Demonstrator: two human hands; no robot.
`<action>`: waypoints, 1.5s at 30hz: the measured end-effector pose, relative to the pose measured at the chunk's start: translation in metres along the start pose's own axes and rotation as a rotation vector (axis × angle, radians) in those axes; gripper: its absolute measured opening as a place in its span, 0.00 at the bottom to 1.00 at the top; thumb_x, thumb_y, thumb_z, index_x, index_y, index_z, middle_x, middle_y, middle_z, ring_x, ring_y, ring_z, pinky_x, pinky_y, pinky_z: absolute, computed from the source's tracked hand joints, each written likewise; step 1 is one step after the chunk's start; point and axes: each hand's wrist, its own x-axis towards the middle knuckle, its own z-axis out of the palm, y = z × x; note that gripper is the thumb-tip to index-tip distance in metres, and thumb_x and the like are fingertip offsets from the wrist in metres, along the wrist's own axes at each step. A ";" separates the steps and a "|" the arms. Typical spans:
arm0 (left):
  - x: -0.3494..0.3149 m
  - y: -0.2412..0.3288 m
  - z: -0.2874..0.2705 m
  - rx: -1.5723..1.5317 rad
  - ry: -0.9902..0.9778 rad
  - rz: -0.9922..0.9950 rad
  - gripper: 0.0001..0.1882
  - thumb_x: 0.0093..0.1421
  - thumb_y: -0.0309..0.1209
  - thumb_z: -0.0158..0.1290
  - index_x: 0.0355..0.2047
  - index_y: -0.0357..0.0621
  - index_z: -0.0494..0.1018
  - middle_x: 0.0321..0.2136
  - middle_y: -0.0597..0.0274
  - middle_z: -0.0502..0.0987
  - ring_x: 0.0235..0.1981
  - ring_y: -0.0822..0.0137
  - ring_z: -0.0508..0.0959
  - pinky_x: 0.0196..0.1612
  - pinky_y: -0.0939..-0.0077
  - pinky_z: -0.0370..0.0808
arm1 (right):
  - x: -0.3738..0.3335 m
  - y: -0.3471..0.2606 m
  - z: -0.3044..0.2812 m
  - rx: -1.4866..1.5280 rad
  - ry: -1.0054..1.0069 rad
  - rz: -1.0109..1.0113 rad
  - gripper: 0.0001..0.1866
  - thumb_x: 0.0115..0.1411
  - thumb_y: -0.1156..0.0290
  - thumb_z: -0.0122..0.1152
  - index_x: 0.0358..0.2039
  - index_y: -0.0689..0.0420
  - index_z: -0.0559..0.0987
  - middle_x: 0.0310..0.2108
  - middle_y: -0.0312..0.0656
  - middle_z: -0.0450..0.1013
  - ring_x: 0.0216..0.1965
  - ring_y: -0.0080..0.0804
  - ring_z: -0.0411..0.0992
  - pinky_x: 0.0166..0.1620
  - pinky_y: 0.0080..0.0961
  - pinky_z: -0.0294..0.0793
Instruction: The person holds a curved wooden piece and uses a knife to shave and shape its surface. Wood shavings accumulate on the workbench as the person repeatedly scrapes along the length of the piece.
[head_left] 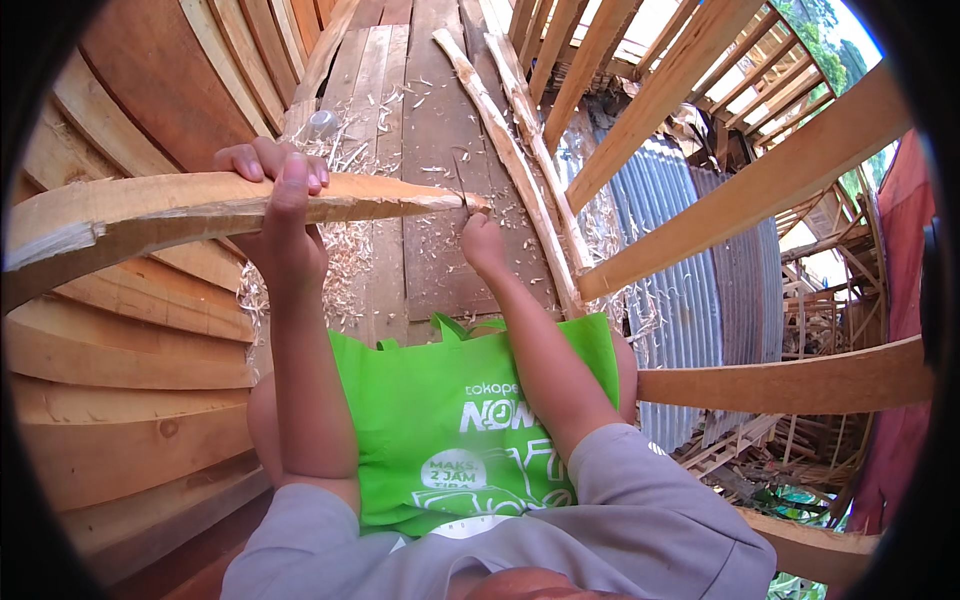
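My left hand (285, 200) wraps round a long, pale piece of wood (375, 195) with rough, whittled edges. The wood runs across in front of me from the left rim and tapers to a point at its right end. Beside that tip my right hand (484, 243) is a closed fist. A thin dark knife blade (461, 178) rises from it and crosses the tapered end; the fist hides the handle. On my lap lies a green shopping bag (400, 390) with white print.
Wood shavings (345, 265) litter the plank floor (430, 120). Two peeled poles (505, 135) lie lengthwise on the right. A plank wall (140, 390) stands close on my left. On my right are slanted wooden rails (740, 195), with corrugated metal sheets (665, 250) beyond.
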 end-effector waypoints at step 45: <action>-0.014 -0.042 -0.010 0.191 0.040 0.007 0.20 0.54 0.19 0.58 0.35 0.47 0.56 0.23 0.64 0.71 0.26 0.71 0.77 0.38 0.72 0.77 | -0.026 -0.013 -0.037 0.039 -0.387 0.085 0.23 0.72 0.52 0.40 0.29 0.59 0.68 0.19 0.38 0.65 0.16 0.27 0.62 0.19 0.32 0.62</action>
